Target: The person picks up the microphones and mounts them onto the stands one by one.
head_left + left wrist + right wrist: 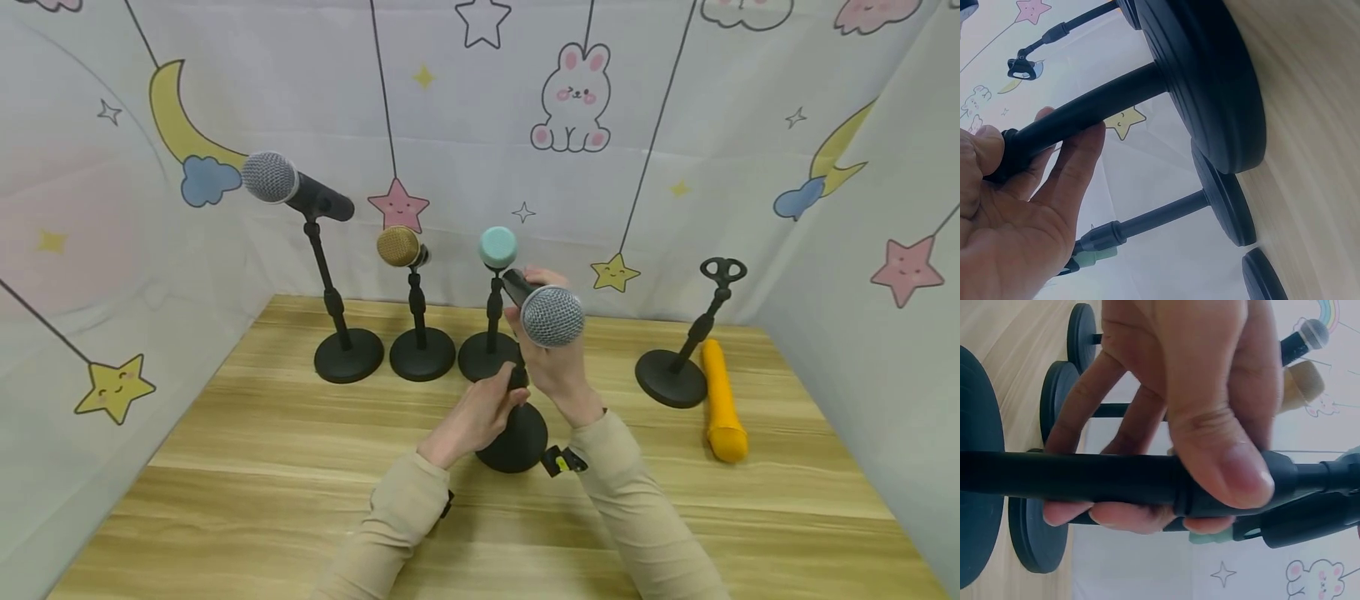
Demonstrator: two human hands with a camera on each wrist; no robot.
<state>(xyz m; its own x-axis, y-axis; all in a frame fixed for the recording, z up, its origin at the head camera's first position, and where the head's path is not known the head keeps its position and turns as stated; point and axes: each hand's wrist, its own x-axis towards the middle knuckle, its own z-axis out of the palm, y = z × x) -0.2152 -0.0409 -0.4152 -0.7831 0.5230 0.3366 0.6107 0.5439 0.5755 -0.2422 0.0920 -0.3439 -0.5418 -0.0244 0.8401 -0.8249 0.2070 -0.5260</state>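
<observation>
Between my hands stands a black desktop microphone stand (515,442) on a round base. My left hand (476,417) grips its pole (1104,103) at the collar, the thumb on the near side and the fingers behind, as the left wrist view shows. In the right wrist view the left hand (1204,394) covers much of that pole. At the stand's top is a black microphone with a silver mesh head (552,317), tilted down toward me. My right hand (558,367) curls round the microphone's handle behind that head. The head partly hides its fingers, and the right wrist view barely shows them.
Behind and left stand a large silver-headed microphone (272,177), a gold one (399,247) and a mint-green one (498,247), each on a stand. At right are a stand with a bare clip (723,268) and a lying orange microphone (723,408). A printed curtain surrounds the wooden table (247,450).
</observation>
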